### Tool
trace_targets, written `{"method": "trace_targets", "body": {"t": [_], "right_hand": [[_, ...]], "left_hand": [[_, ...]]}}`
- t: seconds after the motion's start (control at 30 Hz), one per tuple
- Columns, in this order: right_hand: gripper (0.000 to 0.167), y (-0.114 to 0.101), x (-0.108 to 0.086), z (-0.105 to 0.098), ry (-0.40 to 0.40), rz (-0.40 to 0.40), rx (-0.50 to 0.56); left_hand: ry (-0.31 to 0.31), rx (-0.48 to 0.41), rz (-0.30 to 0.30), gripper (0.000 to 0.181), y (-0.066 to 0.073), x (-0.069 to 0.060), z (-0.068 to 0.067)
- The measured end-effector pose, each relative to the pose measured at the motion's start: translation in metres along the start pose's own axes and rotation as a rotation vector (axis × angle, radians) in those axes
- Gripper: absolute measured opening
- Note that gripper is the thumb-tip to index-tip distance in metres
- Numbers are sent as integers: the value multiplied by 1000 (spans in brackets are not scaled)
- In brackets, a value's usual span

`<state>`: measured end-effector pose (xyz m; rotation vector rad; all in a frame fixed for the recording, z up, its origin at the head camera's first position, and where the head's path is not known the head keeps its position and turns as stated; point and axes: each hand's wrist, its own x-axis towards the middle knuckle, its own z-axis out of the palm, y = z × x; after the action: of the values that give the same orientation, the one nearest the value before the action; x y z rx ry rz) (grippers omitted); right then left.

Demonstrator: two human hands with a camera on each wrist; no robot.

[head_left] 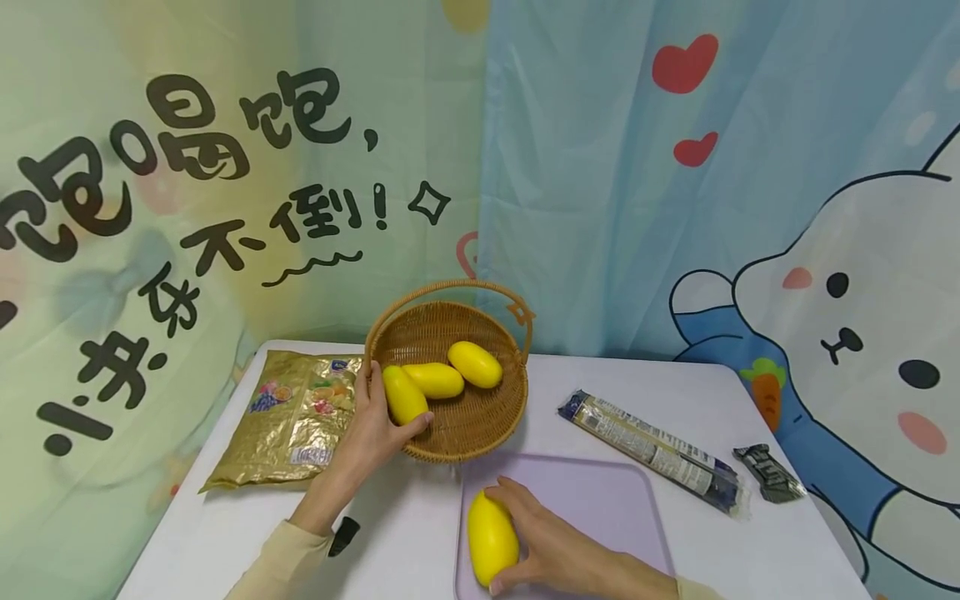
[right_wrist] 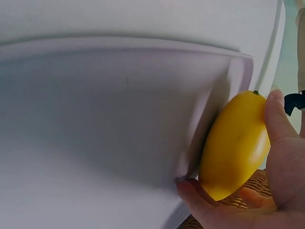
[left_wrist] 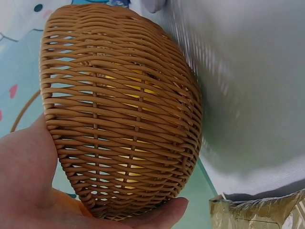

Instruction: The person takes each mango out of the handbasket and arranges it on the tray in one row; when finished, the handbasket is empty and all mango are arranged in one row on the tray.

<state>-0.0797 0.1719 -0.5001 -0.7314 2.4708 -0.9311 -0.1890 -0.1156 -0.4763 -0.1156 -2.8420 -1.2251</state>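
Note:
A brown wicker basket (head_left: 480, 425) with a hooped handle is tilted toward me at the middle of the table. My left hand (head_left: 380, 425) grips its left side, thumb inside by the yellow mangoes and fingers outside against the weave. Inside lie three mangoes: one at the left (head_left: 403, 395), one in the middle (head_left: 435, 380) and one at the right (head_left: 476, 365). My right hand (head_left: 551, 542) holds another yellow mango (right_wrist: 236, 145) by its two ends, over the left part of the lilac tray (head_left: 600, 492). In the right wrist view this mango's dark stem tip shows.
On the left of the white table (head_left: 405, 533) lies a gold snack bag (head_left: 292, 417), close to the basket. A long clear-and-blue packet (head_left: 652, 450) lies at the right beside a small dark wrapper (head_left: 769, 473). A printed curtain (head_left: 570, 208) hangs behind.

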Motion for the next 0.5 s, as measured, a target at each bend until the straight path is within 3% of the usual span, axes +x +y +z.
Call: {"method": "trace_targets", "body": {"t": [0.3, 0.5], "right_hand": [[102, -5, -5, -7, -23, 46, 13], [100, -11, -6, -22, 59, 8, -145]], "left_hand": [[2, -9, 12, 122, 0, -1, 2], [16, -19, 25, 122, 0, 0, 1]]}}
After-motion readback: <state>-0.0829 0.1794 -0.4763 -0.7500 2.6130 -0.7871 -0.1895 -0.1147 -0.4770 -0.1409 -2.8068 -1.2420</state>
